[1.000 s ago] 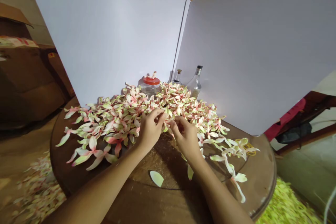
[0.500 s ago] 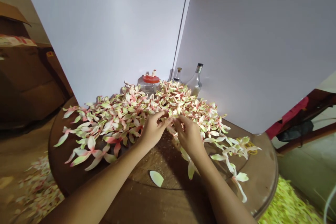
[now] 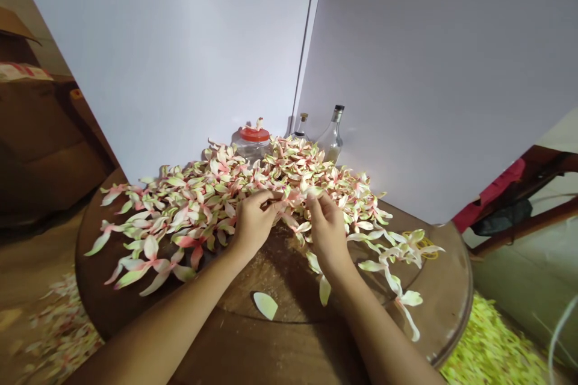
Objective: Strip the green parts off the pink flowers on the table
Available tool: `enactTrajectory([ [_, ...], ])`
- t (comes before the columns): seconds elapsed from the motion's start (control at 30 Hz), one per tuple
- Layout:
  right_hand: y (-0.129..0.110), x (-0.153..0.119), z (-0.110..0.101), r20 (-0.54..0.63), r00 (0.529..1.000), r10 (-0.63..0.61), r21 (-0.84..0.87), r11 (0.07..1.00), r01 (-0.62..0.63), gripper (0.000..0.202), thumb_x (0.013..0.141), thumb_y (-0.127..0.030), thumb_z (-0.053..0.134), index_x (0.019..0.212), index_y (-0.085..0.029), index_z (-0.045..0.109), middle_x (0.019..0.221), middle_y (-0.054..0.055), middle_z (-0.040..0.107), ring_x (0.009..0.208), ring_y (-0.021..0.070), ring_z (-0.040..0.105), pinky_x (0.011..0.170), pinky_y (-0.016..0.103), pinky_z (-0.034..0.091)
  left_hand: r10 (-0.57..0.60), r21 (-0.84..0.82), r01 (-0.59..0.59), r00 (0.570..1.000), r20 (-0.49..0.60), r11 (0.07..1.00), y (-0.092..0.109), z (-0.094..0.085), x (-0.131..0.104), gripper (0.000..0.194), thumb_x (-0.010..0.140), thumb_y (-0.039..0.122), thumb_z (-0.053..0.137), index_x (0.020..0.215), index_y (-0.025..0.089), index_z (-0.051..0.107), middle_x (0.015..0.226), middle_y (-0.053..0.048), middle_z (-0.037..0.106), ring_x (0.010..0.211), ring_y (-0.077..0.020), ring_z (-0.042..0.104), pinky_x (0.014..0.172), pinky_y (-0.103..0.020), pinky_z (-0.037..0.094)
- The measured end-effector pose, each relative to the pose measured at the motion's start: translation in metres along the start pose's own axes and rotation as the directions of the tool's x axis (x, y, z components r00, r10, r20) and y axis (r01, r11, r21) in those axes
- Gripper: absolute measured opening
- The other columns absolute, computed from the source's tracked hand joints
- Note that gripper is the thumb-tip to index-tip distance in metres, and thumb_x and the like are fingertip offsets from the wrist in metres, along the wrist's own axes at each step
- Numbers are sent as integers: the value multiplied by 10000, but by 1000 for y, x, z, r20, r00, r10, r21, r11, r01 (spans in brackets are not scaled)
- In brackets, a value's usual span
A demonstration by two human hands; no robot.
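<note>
My left hand (image 3: 256, 219) is closed in a pinch on a pink-and-white flower (image 3: 294, 198) at the front of a large heap. Close on the right, my right hand (image 3: 329, 228) pinches with thumb and fingertips at a whitish petal on the same flower's right side. Both hands are just above the round brown table (image 3: 244, 349). Behind them spreads the heap of pink, white and pale green flowers (image 3: 194, 192). Between my forearms lies a single pale green petal (image 3: 265, 305) on the wood.
A clear jar with a red lid (image 3: 253, 134) and two glass bottles, the taller one (image 3: 333, 138) dark-capped, stand behind the heap. White panels (image 3: 406, 72) wall the back. Yellow-green pieces (image 3: 492, 343) cover the floor at right; more flowers (image 3: 63, 325) lie at lower left.
My hands have moved slightly apart, and the pink-and-white flower now shows between them. The whole view has shifted a little, so things appear further left.
</note>
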State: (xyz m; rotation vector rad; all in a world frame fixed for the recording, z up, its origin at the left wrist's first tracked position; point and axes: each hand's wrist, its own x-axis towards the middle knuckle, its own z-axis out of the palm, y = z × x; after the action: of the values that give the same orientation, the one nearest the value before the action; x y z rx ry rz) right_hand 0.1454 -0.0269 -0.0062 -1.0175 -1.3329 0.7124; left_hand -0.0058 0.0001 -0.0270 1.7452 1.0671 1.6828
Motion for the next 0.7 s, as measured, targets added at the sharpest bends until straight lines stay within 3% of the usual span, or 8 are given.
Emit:
enactTrajectory([
  [0.1,-1,1,0,-64,994,92,173,982,-80,386,931,-543,584,742,-210,539,671,-17,446,613,138,378,574,276,331,-43,-50,42,999,-14,998,3,0,0,107,839,260,714,802,160,718,806,-42,733,803,-195,694,702,-259,515],
  [0.3,-3,2,3,-42,986,162,412,902,-130,375,876,-530,653,713,-228,501,651,-19,428,594,143,389,578,287,377,-76,-116,70,996,-51,991,6,3,-1,134,844,277,716,799,154,691,764,-24,705,730,-169,675,645,-237,503],
  [0.4,-1,2,2,-23,982,185,409,898,-160,363,870,-509,666,719,-227,493,660,-14,445,609,147,427,574,284,378,10,-47,-12,999,-52,999,9,0,0,80,857,225,702,815,158,695,800,-35,713,748,-166,673,666,-240,509],
  [0.5,-1,3,-3,-27,981,192,228,957,-181,297,892,-500,642,827,-219,569,734,12,542,660,161,501,582,284,404,178,87,-176,984,-22,981,13,-5,3,32,857,150,697,833,168,708,856,-46,727,807,-171,676,751,-267,527],
  [0.53,-2,4,-6,-56,988,147,124,983,-139,275,900,-491,636,902,-219,599,807,28,590,701,170,533,598,288,422,229,124,-226,973,-10,966,13,-6,5,44,854,129,699,841,169,712,863,-48,729,819,-173,676,770,-275,530],
  [0.6,-6,6,-14,-107,992,-62,-135,990,47,260,920,-440,633,1070,-228,628,1014,62,644,839,196,587,682,315,470,304,174,-300,953,6,938,13,-8,7,71,846,95,703,851,165,714,864,-51,728,819,-172,675,772,-280,533],
  [0.7,-13,8,-22,35,898,-438,-461,790,403,215,965,-287,597,1170,-249,648,1159,78,645,1047,236,585,854,386,481,378,215,-374,925,23,902,11,-8,8,98,834,58,706,842,155,705,851,-48,715,797,-161,663,738,-266,524],
])
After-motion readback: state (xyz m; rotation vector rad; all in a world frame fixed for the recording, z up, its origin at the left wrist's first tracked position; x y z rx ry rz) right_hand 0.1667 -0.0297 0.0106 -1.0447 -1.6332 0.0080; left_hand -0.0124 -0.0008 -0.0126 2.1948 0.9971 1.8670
